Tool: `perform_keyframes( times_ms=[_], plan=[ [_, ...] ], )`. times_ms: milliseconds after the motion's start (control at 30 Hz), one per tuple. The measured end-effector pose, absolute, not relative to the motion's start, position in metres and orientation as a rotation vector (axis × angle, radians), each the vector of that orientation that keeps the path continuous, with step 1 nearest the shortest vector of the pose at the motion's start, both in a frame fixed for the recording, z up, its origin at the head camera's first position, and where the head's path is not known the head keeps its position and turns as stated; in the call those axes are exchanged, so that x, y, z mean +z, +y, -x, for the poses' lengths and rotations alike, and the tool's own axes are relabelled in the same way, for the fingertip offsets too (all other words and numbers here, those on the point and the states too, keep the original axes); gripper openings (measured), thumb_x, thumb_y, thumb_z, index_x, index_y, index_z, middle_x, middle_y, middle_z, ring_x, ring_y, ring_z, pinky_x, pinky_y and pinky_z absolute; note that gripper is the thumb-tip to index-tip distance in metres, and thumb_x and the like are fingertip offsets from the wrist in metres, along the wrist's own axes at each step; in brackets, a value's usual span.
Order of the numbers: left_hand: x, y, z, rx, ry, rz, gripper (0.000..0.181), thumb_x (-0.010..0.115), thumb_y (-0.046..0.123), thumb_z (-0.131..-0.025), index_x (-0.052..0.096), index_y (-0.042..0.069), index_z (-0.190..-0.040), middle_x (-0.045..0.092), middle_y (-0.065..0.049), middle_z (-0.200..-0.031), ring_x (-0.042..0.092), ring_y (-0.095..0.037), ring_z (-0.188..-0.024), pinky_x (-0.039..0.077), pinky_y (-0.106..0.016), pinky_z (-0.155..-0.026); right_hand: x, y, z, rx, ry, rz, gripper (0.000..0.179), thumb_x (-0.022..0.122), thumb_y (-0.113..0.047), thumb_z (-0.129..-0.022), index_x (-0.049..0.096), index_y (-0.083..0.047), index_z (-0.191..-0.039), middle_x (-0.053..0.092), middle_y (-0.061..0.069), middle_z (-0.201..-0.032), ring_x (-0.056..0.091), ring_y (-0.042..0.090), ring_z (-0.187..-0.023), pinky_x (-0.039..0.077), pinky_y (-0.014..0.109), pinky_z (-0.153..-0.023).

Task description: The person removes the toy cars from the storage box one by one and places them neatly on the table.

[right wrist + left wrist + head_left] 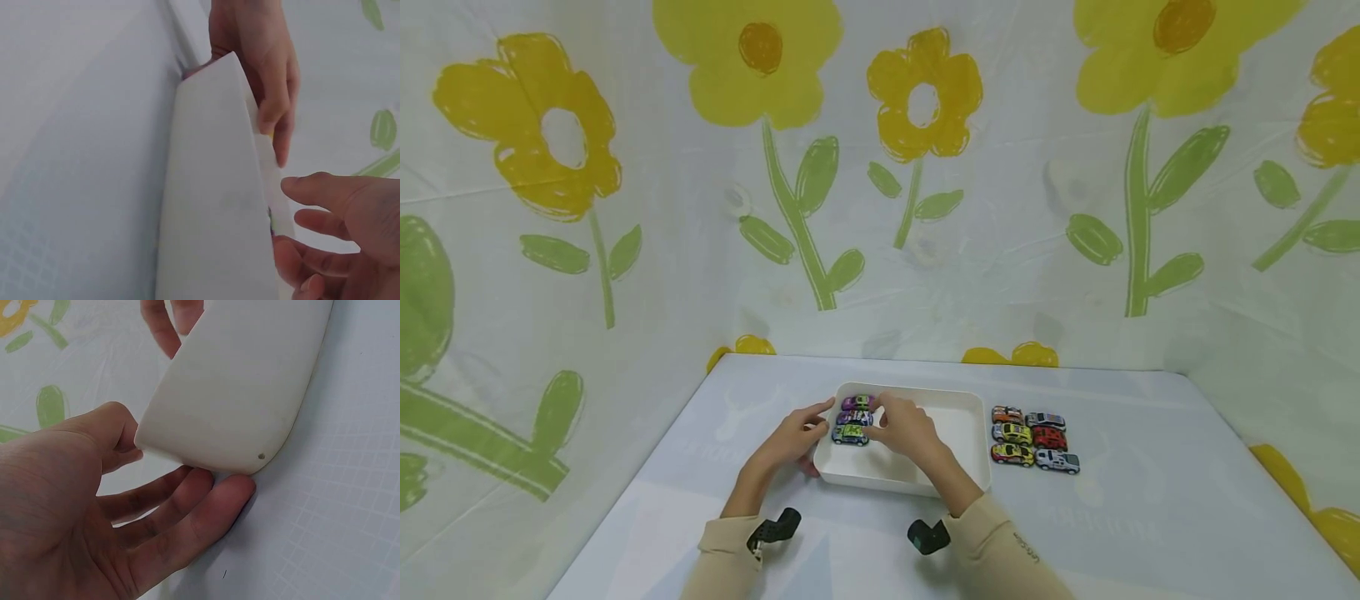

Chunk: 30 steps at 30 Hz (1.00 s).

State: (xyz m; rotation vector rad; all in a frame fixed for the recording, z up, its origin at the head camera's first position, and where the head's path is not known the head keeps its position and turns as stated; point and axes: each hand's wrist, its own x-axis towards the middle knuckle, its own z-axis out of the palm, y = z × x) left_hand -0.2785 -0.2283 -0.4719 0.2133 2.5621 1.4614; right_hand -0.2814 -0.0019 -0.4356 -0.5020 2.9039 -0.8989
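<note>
A white rectangular tray (951, 446) lies on the table. In its left end stand three toy cars in a column: a purple and green car (854, 402), a purple and white car (850, 418) and a green patterned car (848, 436). My left hand (792, 437) rests at the tray's left end; in the left wrist view its fingertips (240, 487) touch the outer wall near the bottom. Over the tray, my right hand (906, 427) has thumb and forefinger spread apart beside the cars' right ends. Whether it touches a car cannot be made out.
Right of the tray, several toy cars stand in two columns, among them an orange car (1007, 413), a yellow car (1012, 432), a red car (1049, 438) and a silver car (1058, 462). A flower-printed curtain (970, 292) surrounds the white table (1120, 517).
</note>
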Motion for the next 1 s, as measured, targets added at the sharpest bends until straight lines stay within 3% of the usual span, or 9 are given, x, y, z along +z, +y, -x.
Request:
perform_keyframes(
  times_ms=[367, 667, 833, 1000],
  plan=[
    [-0.471, -0.230, 0.280, 1.468, 2.554, -0.266, 0.057, 0.051, 0.015, -0.096, 0.038, 0.014, -0.152, 0.059, -0.026, -0.127, 0.065, -0.024, -0.089, 0.061, -0.040, -0.048, -0.447, -0.015, 0.286, -0.878, 2.867, 0.478, 0.037, 0.076, -0.031, -0.084, 0.066, -0.017, -0.117, 0.064, -0.001, -0.084, 0.054, 0.015, -0.069, 0.043, 0.026, -0.055],
    [-0.474, -0.229, 0.280, 1.495, 2.542, -0.235, 0.055, 0.052, 0.015, -0.097, 0.041, 0.016, -0.151, 0.060, -0.024, -0.126, 0.064, -0.023, -0.088, 0.061, -0.041, -0.049, -0.455, -0.019, 0.284, -0.855, 2.875, 0.486, 0.035, 0.076, -0.031, -0.084, 0.067, -0.017, -0.115, 0.070, 0.002, -0.093, 0.056, 0.015, -0.072, 0.047, 0.031, -0.058],
    [-0.475, -0.230, 0.280, 1.488, 2.543, -0.236, 0.056, 0.052, 0.014, -0.096, 0.040, 0.016, -0.151, 0.059, -0.025, -0.127, 0.065, -0.024, -0.088, 0.061, -0.041, -0.049, -0.457, -0.023, 0.285, -0.817, 2.893, 0.469, 0.033, 0.077, -0.030, -0.084, 0.068, -0.018, -0.113, 0.072, 0.006, -0.108, 0.062, 0.020, -0.085, 0.055, 0.041, -0.072],
    [-0.475, -0.230, 0.280, 1.482, 2.545, -0.229, 0.056, 0.052, 0.015, -0.097, 0.040, 0.017, -0.151, 0.059, -0.024, -0.129, 0.065, -0.024, -0.090, 0.061, -0.041, -0.049, -0.453, -0.025, 0.285, -0.792, 2.906, 0.472, 0.029, 0.077, -0.027, -0.084, 0.069, -0.018, -0.111, 0.070, 0.008, -0.117, 0.065, 0.029, -0.100, 0.056, 0.051, -0.083]
  ],
)
